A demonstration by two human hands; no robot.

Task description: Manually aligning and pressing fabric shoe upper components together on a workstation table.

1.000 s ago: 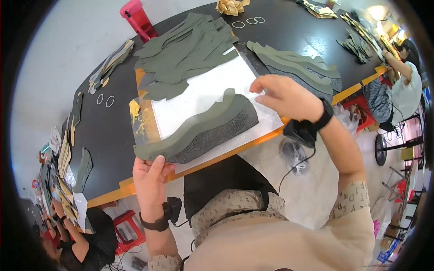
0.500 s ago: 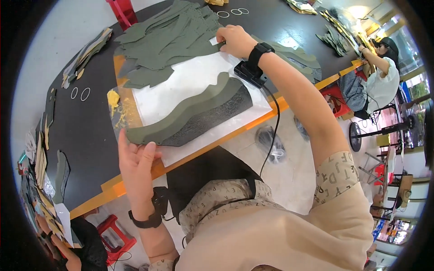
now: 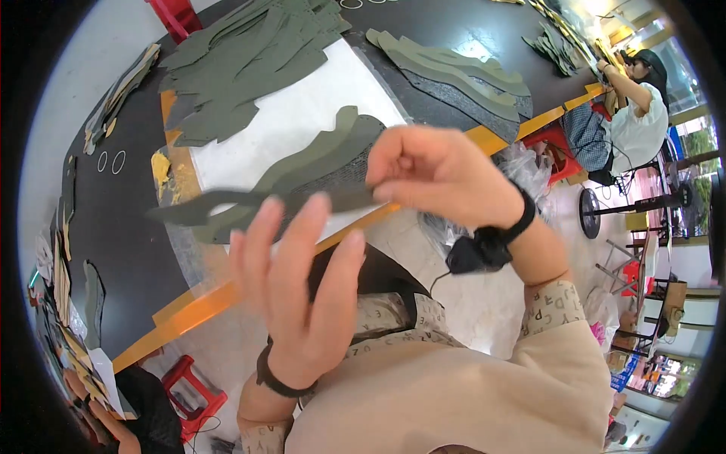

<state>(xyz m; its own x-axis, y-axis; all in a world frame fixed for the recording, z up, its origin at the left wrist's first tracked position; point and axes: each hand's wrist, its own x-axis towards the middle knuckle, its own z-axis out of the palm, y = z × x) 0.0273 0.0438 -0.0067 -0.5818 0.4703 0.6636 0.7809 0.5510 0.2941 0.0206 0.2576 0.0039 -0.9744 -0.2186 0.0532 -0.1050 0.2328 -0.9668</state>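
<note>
My right hand point(image 3: 446, 178) pinches one end of a slim, wavy dark green strip point(image 3: 189, 209), which is lifted above the table and blurred at its far tip. In front of the strip is my left hand point(image 3: 299, 280), fingers spread and slightly smeared; whether it touches the strip I cannot tell. Below both hands, a wavy green cut piece point(image 3: 302, 155) lies along a dark textured panel point(image 3: 336, 172) on a white sheet point(image 3: 283, 113). The hands and the strip hide part of this pair.
A heap of flat green cut pieces point(image 3: 257, 57) covers the sheet's far side. Paired pieces point(image 3: 461, 79) lie to the right. Yellow residue point(image 3: 160, 168) sits left of the sheet. Orange tape point(image 3: 197, 308) lines the table edge. Another person point(image 3: 635, 113) sits at the far right.
My right hand has come back from the heap toward me, now with a green strip. My left hand has left the lower piece's end, rising rightward with fingers spread.
</note>
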